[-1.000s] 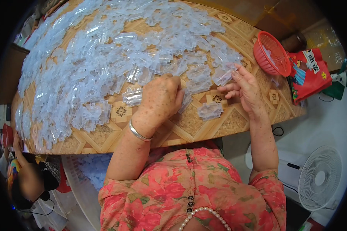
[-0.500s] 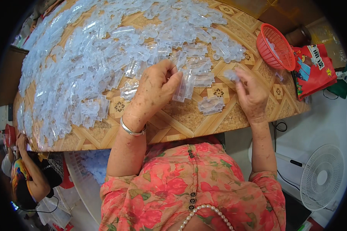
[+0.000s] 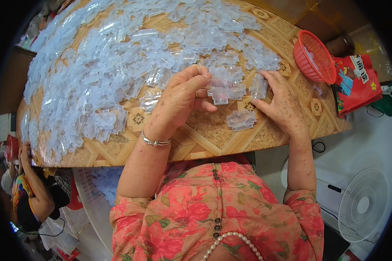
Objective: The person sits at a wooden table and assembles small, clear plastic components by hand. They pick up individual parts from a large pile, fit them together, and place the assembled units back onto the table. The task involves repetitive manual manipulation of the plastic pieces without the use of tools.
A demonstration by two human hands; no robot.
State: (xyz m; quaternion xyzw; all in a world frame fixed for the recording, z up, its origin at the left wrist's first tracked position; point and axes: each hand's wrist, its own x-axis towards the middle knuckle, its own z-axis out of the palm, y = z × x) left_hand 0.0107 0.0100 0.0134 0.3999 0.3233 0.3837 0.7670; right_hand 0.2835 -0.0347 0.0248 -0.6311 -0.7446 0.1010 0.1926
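Note:
Near the table's front edge, my left hand (image 3: 180, 98) is closed in a pinch, thumb and forefinger on a clear plastic piece (image 3: 220, 95) with stepped edges. A ring and a silver bangle show on that hand and wrist. To its right, my right hand (image 3: 284, 104) has thumb and fingers around a narrow clear plastic piece (image 3: 258, 86), low over the table. Just below and between the hands lies a small stack of clear pieces (image 3: 241, 120). More pieces (image 3: 224, 61) lie beyond the left fingertips.
A broad heap of clear plastic pieces (image 3: 82, 82) covers the left and far table (image 3: 196, 135). At the right stand a red basket (image 3: 314, 56) and a red bag (image 3: 357, 82). A white fan (image 3: 363, 204) stands lower right. Another person's arm (image 3: 39, 191) is at far left.
My right hand has moved slightly left and lower over the table with a clear piece. My left hand has turned, its lower fingers now spread, and a stepped clear piece shows at its fingertips.

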